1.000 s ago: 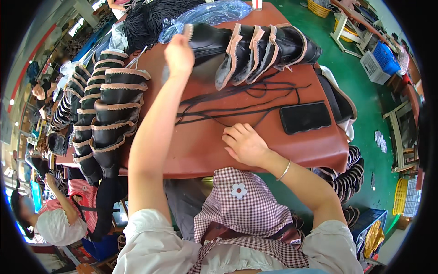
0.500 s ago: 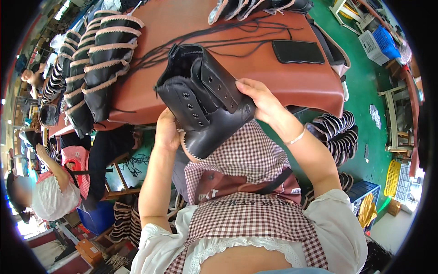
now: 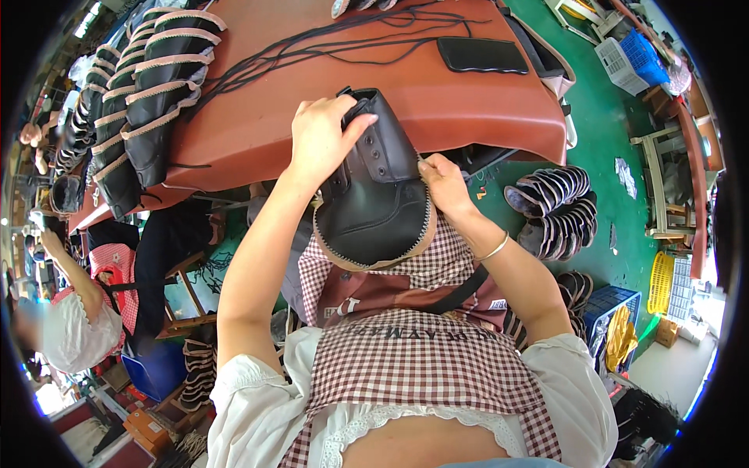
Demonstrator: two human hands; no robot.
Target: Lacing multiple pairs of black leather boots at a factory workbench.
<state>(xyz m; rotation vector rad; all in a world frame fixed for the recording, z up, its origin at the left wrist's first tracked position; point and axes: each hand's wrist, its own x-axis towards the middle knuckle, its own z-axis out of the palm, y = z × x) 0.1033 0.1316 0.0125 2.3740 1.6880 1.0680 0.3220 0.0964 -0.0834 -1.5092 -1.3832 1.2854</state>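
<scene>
Two hands on black boot upper, now lifted off surface to lap: left hand clasps collar at 12 o'clock, right hand pinches edge at 3 o'clock.

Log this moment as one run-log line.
left hand: grips black boot upper at collar | right hand: holds its side edge | boot upper: over lap, at brown table edge
</scene>
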